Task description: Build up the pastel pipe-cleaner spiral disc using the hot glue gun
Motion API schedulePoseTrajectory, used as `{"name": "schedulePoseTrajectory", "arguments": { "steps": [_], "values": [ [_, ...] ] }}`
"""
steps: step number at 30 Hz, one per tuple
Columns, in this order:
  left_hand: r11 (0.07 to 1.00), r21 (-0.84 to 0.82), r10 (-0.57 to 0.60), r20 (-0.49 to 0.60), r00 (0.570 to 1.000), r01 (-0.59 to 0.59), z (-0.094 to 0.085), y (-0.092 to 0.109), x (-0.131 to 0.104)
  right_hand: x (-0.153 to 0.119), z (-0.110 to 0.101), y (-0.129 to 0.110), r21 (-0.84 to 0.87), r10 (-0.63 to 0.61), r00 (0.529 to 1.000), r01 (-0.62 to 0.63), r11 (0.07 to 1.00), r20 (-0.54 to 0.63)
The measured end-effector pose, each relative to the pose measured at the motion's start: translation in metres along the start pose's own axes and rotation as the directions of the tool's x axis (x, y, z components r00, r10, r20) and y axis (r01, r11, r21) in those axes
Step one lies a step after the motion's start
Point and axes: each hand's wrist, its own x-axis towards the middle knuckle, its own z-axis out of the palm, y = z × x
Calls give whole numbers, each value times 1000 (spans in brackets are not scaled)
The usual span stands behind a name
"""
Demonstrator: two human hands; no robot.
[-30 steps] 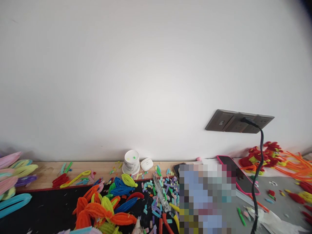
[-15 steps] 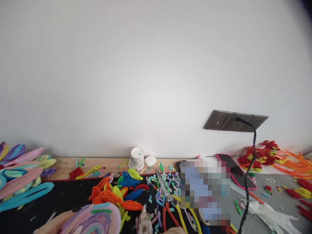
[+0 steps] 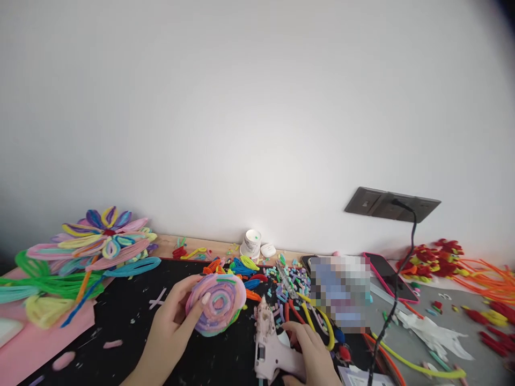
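My left hand [image 3: 171,329] holds a flat spiral disc [image 3: 220,305] of fuzzy pastel pipe cleaners, thumb across its face and the other fingers mostly behind it. To its right, a pale pink hot glue gun [image 3: 266,346] points its nozzle away from me. The fingers of my right hand [image 3: 314,348] are wrapped round the gun's handle. Just beyond the disc lie orange, blue and yellow pipe cleaner loops [image 3: 243,265]. Short cut pieces of pipe cleaner [image 3: 303,284] are scattered past the gun, with clear-handled scissors or cutters [image 3: 287,281] among them.
A large pipe cleaner flower [image 3: 108,233] and green strands [image 3: 52,276] lie at the left. A white cup [image 3: 252,244] and a white case [image 3: 268,250] stand by the wall. Rightward are a pink-edged phone [image 3: 388,276], a hanging black cord [image 3: 396,295] and red figures [image 3: 430,260].
The view has tilted down and shifted left, showing both hands and the flower more fully. My left hand still holds the disc; my right hand now shows round the glue gun's handle.
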Motion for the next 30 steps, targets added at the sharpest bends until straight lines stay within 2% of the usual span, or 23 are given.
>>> {"name": "schedulePoseTrajectory", "arguments": {
  "steps": [2,7,13,17,21,24,28,30],
  "values": [
    [1000,-16,15,34,999,-14,0,0,0,0,-1,-7,-22,20,1000,-21,1000,-15],
    [998,-3,66,68,995,-66,0,0,2,-5,6,-23,-70,-19,988,8,998,-154],
    [994,-45,100,72,992,-97,-1,6,5,-6,7,-24,-93,-55,970,34,995,-237],
    [988,-153,33,88,996,-19,-1,9,6,-5,0,-19,55,-97,946,120,991,-309],
    [945,-317,-53,100,994,82,0,13,10,-7,-5,-19,281,-56,918,178,943,-394],
    [898,-411,-124,108,986,158,0,16,14,-9,-10,-22,378,-40,913,208,902,-407],
    [838,-490,-170,182,969,239,-1,18,16,-11,-18,-26,433,-18,929,190,881,-371],
    [813,-509,-193,218,957,281,-1,20,15,-12,-17,-26,477,45,911,172,862,-410]
  ]
}}
